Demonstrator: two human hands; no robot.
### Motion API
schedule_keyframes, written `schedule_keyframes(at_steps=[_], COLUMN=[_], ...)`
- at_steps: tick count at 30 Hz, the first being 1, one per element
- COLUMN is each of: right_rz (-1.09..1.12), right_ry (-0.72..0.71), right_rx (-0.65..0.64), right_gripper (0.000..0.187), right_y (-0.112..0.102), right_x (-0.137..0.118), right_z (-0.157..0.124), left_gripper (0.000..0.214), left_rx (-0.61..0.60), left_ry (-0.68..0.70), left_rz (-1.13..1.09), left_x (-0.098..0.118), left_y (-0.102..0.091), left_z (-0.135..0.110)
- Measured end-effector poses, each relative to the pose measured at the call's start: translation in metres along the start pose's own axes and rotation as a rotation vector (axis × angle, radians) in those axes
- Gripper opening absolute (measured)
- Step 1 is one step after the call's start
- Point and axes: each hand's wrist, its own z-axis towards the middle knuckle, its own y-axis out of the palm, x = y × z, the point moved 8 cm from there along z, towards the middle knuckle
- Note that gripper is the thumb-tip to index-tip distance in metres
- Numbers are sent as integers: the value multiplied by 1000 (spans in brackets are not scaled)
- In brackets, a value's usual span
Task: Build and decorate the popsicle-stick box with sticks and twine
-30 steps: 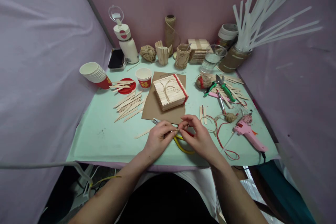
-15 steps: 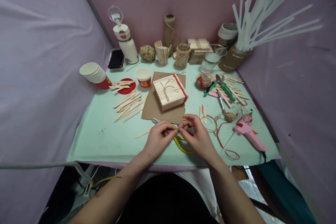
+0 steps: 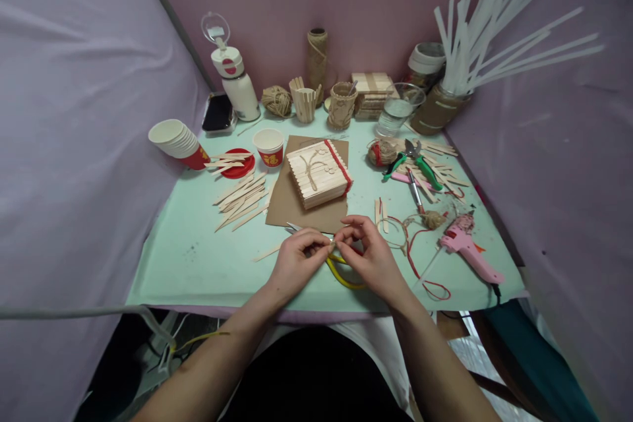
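Observation:
My left hand and my right hand meet near the front of the table, fingertips pinched together on a small piece that is too small to make out. Under them lie yellow-handled scissors on the mint-green table cover. Just beyond the hands, a box of wooden sticks with a red edge and a twine flower sits on a brown cardboard sheet.
Loose wooden sticks, a red lid, paper cups and a white bottle lie left. Right are green pliers, red cord, a pink glue gun, a glass bowl and a jar of white strips.
The fingertips of both hands have drawn closer together and shifted a little; nothing else on the table has moved.

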Motion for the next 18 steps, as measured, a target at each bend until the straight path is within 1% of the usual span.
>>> schedule_keyframes(at_steps=[3,6,8,12,16,18], right_rz=[18,14,14,33,65,72], right_ry=[-8,-18,-7,16,49,66], right_rx=[30,78,87,108,153,167], right_gripper=[35,34,33,31,30,31], right_y=[-4,-10,-11,-8,-8,-8], right_x=[0,-3,-4,-4,0,0], right_z=[1,3,4,5,5,5], left_gripper=[17,23,26,27,27,29], left_rx=[53,105,126,123,84,61], left_ry=[-156,-325,-387,-401,-391,-392], left_rz=[-115,-256,-341,-415,-410,-386], left_x=[-10,-20,-22,-20,-20,-21], left_y=[-2,-2,-1,4,5,3], left_z=[1,1,1,0,-2,-3])
